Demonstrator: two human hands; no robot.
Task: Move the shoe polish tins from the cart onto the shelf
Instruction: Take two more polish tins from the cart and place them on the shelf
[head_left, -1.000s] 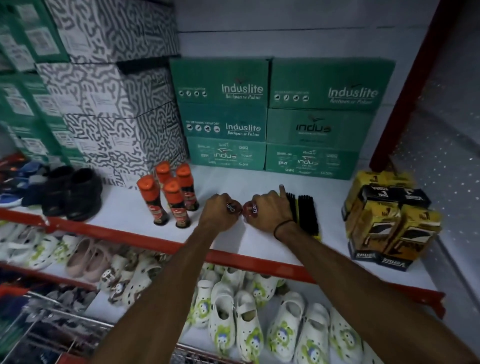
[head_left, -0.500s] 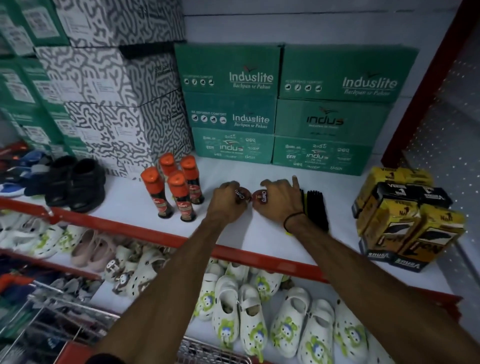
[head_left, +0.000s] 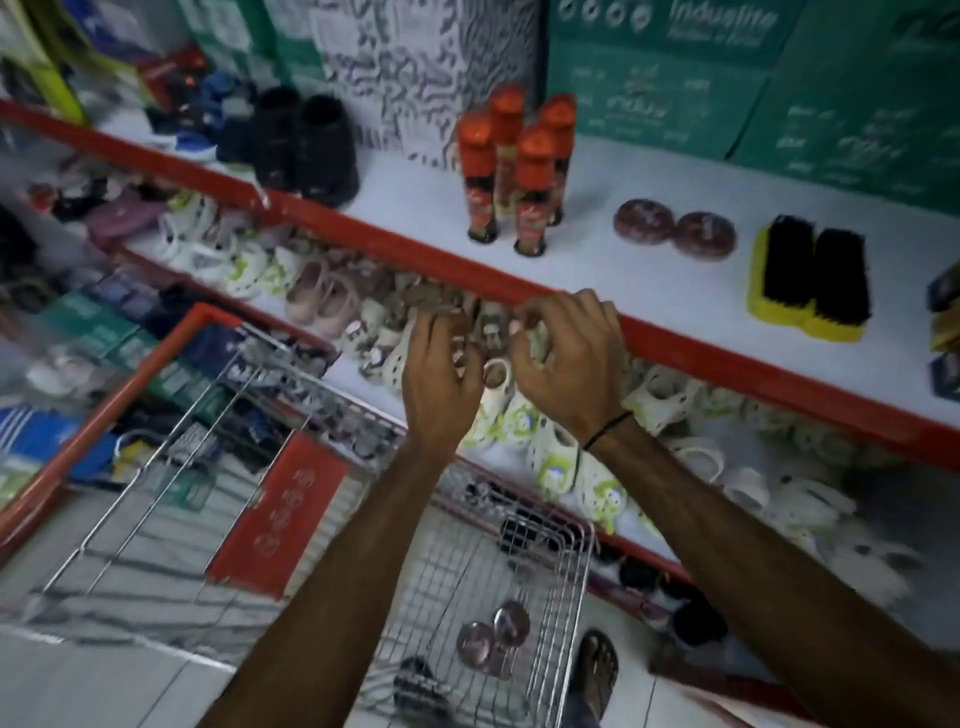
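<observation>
Two shoe polish tins in the cart (head_left: 491, 642) lie nearest the camera, tilted against each other on the wire floor of the cart (head_left: 576, 561), with a dark thing beside them too blurred to name. Going by the task, those two are what is left to carry up; whether more tins lie in the part of the basket hidden under the left forearm cannot be told.

Beyond the cart, both hands hang in the air in front of the red shelf edge (head_left: 727, 358). The left hand (head_left: 439, 379) is below that edge, its fingers loosely curled and spread, with nothing in them as far as the picture shows. The right hand (head_left: 566, 364), with a dark band at the wrist, is just at the edge, its fingers half bent and apart, likewise with nothing visibly held. Behind the hands, under the edge, a lower shelf carries rows of small white clogs (head_left: 550, 462).

Past the red edge, on the white shelf (head_left: 649, 280), sit two tins on the shelf (head_left: 674, 228), flat and touching side by side. That part of the job looks done. To their left stand four orange-capped bottles (head_left: 519, 171); to their right lie two black brushes (head_left: 810, 275) on yellow backs. Farthest off, at the back of the shelf, green boxes (head_left: 727, 78) are stacked against the wall.

So roughly half is done, with at least two tins to go.
</observation>
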